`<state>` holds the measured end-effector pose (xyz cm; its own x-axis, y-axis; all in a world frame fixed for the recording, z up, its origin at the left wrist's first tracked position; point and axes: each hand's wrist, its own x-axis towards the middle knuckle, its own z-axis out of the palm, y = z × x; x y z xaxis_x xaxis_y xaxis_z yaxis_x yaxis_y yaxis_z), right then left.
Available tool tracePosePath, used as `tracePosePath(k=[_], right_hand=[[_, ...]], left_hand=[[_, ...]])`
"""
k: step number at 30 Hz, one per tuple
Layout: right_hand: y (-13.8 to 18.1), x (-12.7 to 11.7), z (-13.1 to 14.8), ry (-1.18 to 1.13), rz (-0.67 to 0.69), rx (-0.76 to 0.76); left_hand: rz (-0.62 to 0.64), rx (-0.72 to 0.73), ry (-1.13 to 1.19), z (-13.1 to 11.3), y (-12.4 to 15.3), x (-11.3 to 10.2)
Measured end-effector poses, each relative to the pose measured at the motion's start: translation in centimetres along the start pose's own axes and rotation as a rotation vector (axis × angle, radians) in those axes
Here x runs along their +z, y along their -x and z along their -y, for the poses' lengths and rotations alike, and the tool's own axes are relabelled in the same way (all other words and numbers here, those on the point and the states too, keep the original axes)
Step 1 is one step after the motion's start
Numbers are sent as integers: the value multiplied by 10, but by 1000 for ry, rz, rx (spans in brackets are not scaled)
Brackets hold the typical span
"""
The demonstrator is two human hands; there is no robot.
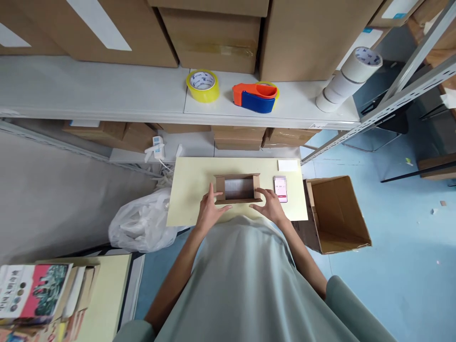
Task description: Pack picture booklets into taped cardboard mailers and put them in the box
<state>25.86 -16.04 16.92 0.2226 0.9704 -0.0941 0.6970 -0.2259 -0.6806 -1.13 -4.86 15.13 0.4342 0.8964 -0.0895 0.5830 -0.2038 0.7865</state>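
A small brown cardboard box (238,201) lies on the pale yellow table with its top side open. A greyish surface shows inside it, and its short end flaps stand out at left and right. My left hand (209,207) is at the box's left end, fingers spread, one fingertip against the flap and the thumb stretched in front of the near edge. At the other end, my right hand (271,205) touches the right flap with its fingertips, thumb held apart from the fingers. Just beyond my right hand lies a phone (280,189) with a lit pinkish screen.
A white pad (287,165) lies on the table (188,190). Above, a shelf (117,90) holds yellow tape (203,86), an orange-blue tape dispenser (255,97), stacked white rolls (347,80) and large cartons. An open carton (338,213) stands right, a plastic bag (142,221) left.
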Motion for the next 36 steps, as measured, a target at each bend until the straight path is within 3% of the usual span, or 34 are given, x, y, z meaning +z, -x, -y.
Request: tracePosePath(k=[5,10,17,20,26,32,36], right_hand=[[-18,4,-9,108,204,18],[-38,3,-16,42,190,7],[-52,8,-31,-120,9,140],[-55,17,-41,-155,-28,176],[-61,28,-44,-37,-75,286],[-57,22,-36,11,-41,157],[-50,20,-39,8,-4,153]], left_hand=[[150,12,-113,8,-17,0],[212,-33,-88,13,-39,-2],[12,-85,-157,13,-63,-4],[-80,-31,-238,12,-73,0],[-52,70,-377,8,-85,9],[-6,43,-380,17,-74,8],[-9,-13,-285,23,-64,11]])
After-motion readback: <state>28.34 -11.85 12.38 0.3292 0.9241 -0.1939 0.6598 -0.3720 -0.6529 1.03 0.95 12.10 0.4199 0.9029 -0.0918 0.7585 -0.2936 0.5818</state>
